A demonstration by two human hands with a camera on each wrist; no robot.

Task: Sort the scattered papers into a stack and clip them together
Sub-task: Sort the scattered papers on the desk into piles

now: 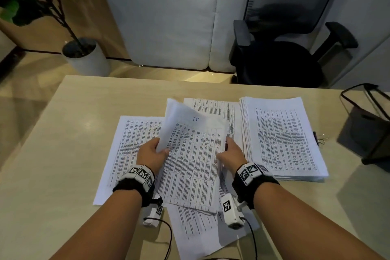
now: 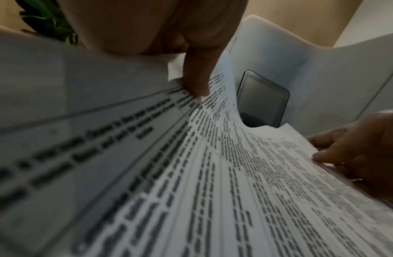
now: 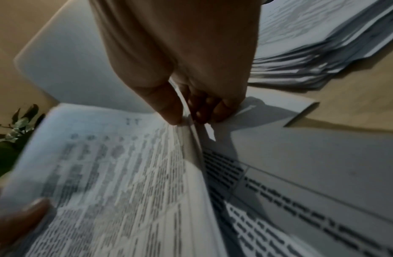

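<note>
You hold a thin sheaf of white printed sheets marked "IT" in blue at the top (image 1: 191, 155) lifted off the pale wooden bench (image 1: 73, 116), one hand on each long edge. Your left hand (image 1: 152, 155) pinches the left edge, thumb on the printed face and fingers behind; your right hand (image 1: 230, 152) pinches the right edge the same way, and the right wrist view shows that thumb (image 3: 169, 107) pressed on top with the fingers curled beneath. My guess is that you grip both sides so the sheets can be squared against each other before they are laid down, and so that limp paper does not sag in the middle. The top left corner of the sheaf still curls over.

The sheaf's long axis runs away from you, a little tilted, with the "IT" heading at the far end and the foot of the page towards your wrists.

Taking the sheaf as landmark: a thick neat stack of printed white pages (image 1: 282, 139) lies just to its right on the bench, long axis also pointing away from you. Loose printed sheets (image 1: 124, 154) lie under and to the left of the sheaf, more behind it and more towards you. A small black binder clip (image 1: 316, 138) sits well to the right, touching the thick stack's right edge, probably kept there for the last step.
</note>
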